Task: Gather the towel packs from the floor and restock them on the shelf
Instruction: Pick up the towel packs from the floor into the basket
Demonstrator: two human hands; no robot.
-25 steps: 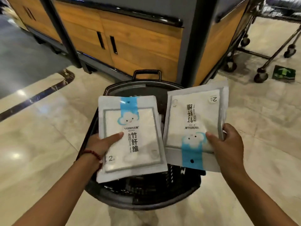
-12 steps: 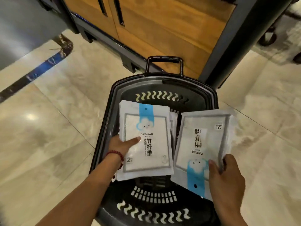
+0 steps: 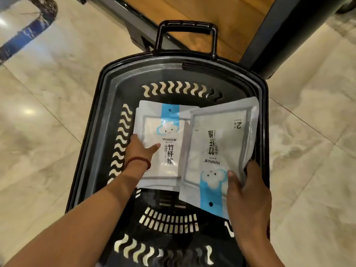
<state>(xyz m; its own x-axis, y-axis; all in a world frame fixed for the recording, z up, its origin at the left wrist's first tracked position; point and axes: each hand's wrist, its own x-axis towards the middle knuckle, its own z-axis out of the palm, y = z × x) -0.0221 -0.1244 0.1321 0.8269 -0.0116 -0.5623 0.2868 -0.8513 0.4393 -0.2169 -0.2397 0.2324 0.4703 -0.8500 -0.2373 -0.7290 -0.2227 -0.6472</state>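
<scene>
Two white towel packs with blue cloud strips are down inside a black plastic basket on the floor. My left hand grips the left towel pack, which lies upright-facing low in the basket with more packs under it. My right hand holds the right towel pack at its lower edge; this one is turned upside down and overlaps the left pack's right side. A red bead bracelet sits on my left wrist.
The basket's handle points away from me toward a wooden shelf base with a dark metal post. Beige marble floor surrounds the basket, with a dark inlay strip at the top left.
Both hands have lowered their packs from above the basket down into it. My view has tilted down and closer, so the basket fills the frame.
</scene>
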